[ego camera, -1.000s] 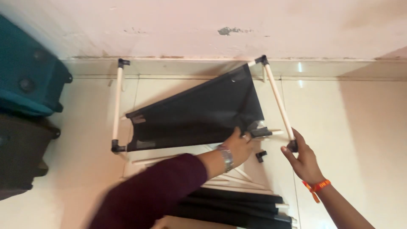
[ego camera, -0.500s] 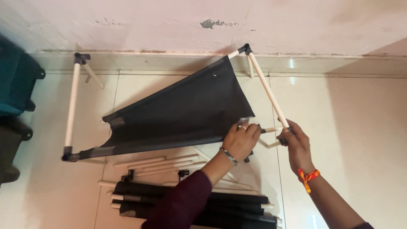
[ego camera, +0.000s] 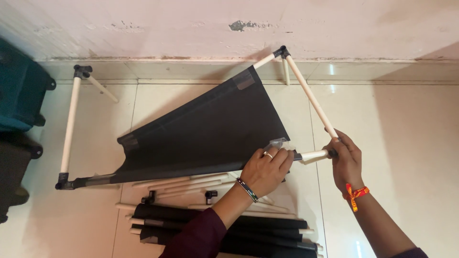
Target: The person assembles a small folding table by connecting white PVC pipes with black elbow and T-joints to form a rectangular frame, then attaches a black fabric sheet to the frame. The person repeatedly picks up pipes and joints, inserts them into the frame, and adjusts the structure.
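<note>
A rack frame of white tubes [ego camera: 310, 95] and black corner connectors [ego camera: 82, 70] is held up tilted over the tiled floor, with a black fabric shelf panel [ego camera: 205, 129] stretched across it. My left hand [ego camera: 267, 168] grips the near right corner of the fabric, where it meets a short white tube [ego camera: 313, 155]. My right hand [ego camera: 345, 160] is closed around the frame's near right corner joint, which the fingers hide. The left hand wears a ring and a bracelet; an orange thread is tied on the right wrist.
Loose white tubes [ego camera: 184, 184] and rolled black fabric panels [ego camera: 220, 229] lie on the floor below the frame. A teal suitcase [ego camera: 19, 91] and a dark suitcase [ego camera: 12, 167] stand at the left. A scuffed pink wall [ego camera: 229, 24] runs along the back.
The frame has swung left and lower in view. Both hands stay at its right corner, now closer together, and the short tube shows between them.
</note>
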